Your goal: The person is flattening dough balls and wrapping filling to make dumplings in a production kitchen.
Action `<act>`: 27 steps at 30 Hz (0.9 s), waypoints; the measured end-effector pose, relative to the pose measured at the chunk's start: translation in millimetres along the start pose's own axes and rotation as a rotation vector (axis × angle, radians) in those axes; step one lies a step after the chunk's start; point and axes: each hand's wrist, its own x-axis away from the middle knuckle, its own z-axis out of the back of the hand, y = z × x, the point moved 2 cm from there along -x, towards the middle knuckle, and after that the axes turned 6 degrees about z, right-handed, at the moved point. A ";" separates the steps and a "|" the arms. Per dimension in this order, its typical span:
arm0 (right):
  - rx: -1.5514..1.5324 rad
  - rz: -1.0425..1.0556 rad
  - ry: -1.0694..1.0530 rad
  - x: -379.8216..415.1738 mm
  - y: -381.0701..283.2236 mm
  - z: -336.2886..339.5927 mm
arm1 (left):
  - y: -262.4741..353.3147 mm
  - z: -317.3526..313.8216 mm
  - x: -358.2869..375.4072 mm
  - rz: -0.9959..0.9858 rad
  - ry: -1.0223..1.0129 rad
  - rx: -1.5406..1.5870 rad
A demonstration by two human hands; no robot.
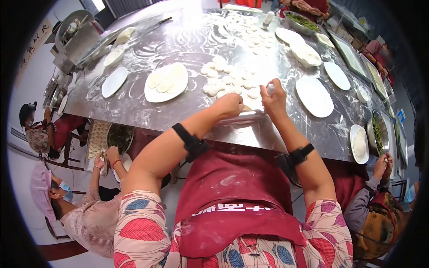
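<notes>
My left hand (pixel 230 106) is closed at the near edge of the floury metal table, its fingertips pinching the rim of a small dough wrapper (pixel 246 108). To its right, my right hand (pixel 275 99) is closed round a short rolling pin, whose pale end (pixel 270 88) sticks out above the fist; the rest is mostly hidden. A silvery strip (pixel 243 116) runs along the table just below both hands; I cannot make out what it is. Several small floured dough pieces (pixel 228 80) lie beyond my hands.
A white plate of round wrappers (pixel 166 83) stands left, and an empty white plate (pixel 314 97) right. More plates and dough pieces spread across the steel table (pixel 196 118). Seated people work at left and right, near bowls of green filling (pixel 378 131). A tray of dumplings (pixel 97 138) is lower left.
</notes>
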 end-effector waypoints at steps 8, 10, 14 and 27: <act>-0.254 -0.144 -0.104 84.5 -33.6 51.0 | 0.1 -3.4 6.2 -0.025 -0.125 0.009; -0.229 -0.118 -0.075 82.0 -28.7 46.8 | -3.8 -2.5 15.4 0.043 -0.174 0.141; 0.040 0.109 0.065 16.0 -14.3 13.8 | -1.4 -3.3 8.0 -0.031 -0.034 0.057; -0.099 -0.072 -0.012 57.4 -23.7 35.9 | -9.6 -1.3 9.4 0.043 -0.115 0.167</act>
